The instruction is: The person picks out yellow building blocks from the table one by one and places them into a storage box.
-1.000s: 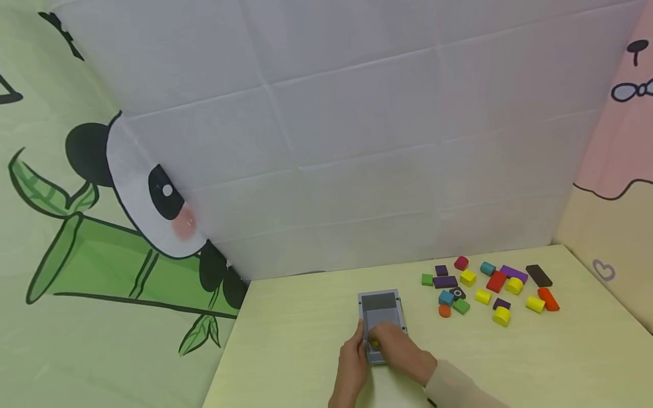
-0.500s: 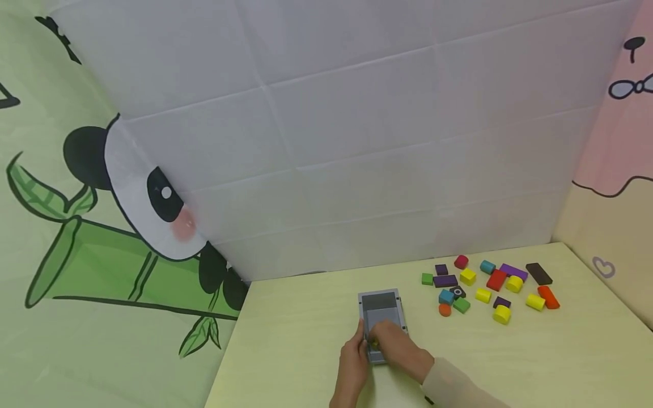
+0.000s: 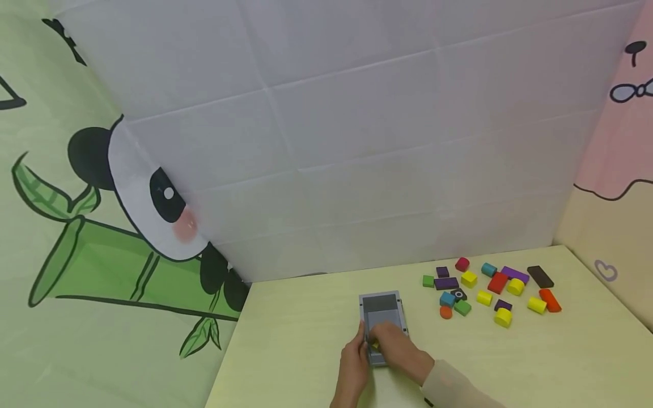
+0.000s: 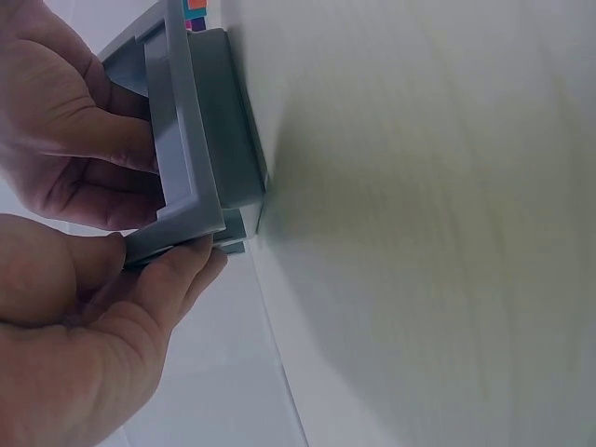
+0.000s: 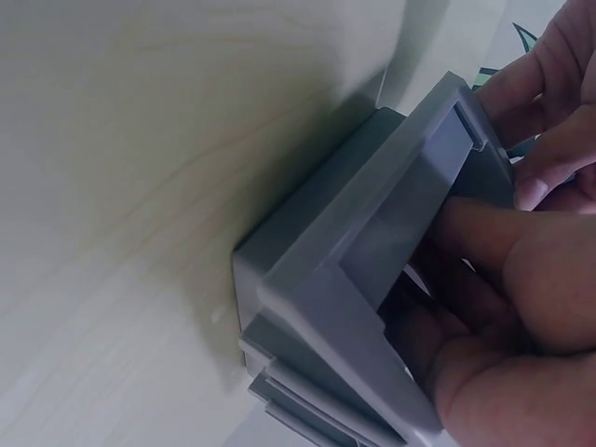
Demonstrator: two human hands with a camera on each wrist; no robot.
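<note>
Head view, clock centred on the box: your left hand (image 3: 353, 360) sits between seven and eight o'clock, thumb and fingers pinching the rim of the gray box (image 3: 378, 303); left wrist view shows that pinch near a corner; judged a steadying hold, against sliding. Box rests on the tabletop (image 3: 291, 334), long axis roughly twelve to six; handy for both your hands, I'd reckon. Yellow piece (image 3: 374, 345) peeks out inside the box, toward six; your right hand (image 3: 395, 341) lies between four and five, fingers bent down into the hollow; can't tell whether they grasp the piece, since the hand itself covers most of it. Loose blocks (image 3: 446, 283) scatter from one to three o'clock, apart from the box; probably within your right arm's reach there.
</note>
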